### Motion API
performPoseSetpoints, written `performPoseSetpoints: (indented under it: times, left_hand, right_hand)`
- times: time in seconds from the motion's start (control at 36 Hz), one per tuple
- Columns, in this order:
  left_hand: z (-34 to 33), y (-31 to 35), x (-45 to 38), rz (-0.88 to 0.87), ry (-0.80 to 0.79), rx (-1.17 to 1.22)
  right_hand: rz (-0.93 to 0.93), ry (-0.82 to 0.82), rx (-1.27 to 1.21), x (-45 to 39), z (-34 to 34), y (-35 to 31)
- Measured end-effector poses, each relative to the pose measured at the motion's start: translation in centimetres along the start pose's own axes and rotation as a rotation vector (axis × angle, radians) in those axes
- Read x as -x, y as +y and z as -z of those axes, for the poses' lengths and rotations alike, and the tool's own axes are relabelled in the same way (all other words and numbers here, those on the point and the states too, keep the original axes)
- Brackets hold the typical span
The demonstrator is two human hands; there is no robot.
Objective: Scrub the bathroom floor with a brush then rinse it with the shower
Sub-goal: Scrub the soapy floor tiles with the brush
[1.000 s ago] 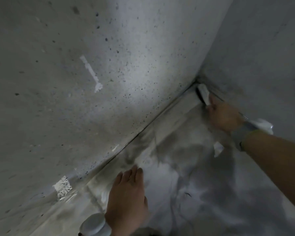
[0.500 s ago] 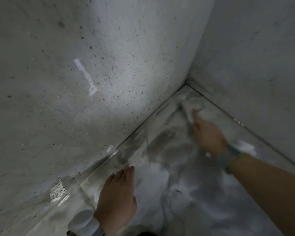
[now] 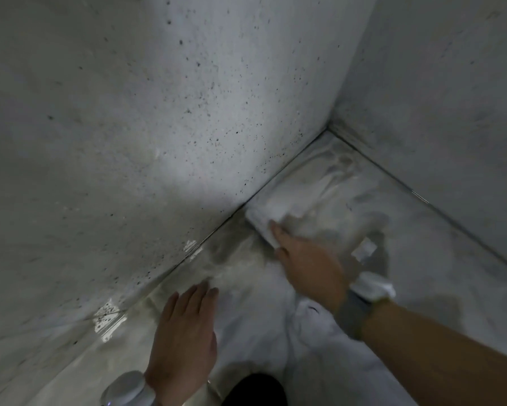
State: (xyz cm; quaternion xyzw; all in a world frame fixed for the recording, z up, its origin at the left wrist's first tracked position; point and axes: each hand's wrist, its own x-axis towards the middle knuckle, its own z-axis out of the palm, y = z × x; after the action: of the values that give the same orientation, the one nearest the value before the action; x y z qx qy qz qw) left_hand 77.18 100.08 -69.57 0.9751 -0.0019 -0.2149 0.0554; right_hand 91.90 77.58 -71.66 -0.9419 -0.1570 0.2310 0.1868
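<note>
Right hand [image 3: 310, 268] grips a white, motion-blurred brush [image 3: 265, 227] on the foamy floor [image 3: 422, 288].

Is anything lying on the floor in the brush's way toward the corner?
Nothing visible does. The right hand holds the brush on the soapy floor by the left wall; the stretch up to the corner shows only foam.

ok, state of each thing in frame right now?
brush: on the floor beside the speckled wall, motion-blurred
right hand: grips the brush
left hand: flat on the floor, fingers straight
floor: wet, soapy
speckled wall: dark spots
</note>
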Motion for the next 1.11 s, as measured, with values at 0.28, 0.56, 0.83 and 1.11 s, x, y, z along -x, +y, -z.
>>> performPoseSetpoints:
  times: [0.28,0.56,0.83,1.11]
  left_hand:
    - [-1.3,0.3,1.4,0.047,0.025,0.039]
    - [-0.9,0.1,0.7,0.061,0.006,0.016]
    - [-2.0,0.2,0.9,0.011,0.069,-0.04]
    - [-1.3,1.0,1.2,0.019,0.09,0.002]
  right_hand:
    - [0.271,-0.117,0.258,2.6,2.6,3.6]
    - [-0.443,0.318,-0.04,-2.5,6.4,11.4]
    - [0.12,-0.082,0.192,3.1,3.0,10.6]
    - [-0.014,-0.006,0.067,2.8,3.0,9.4]
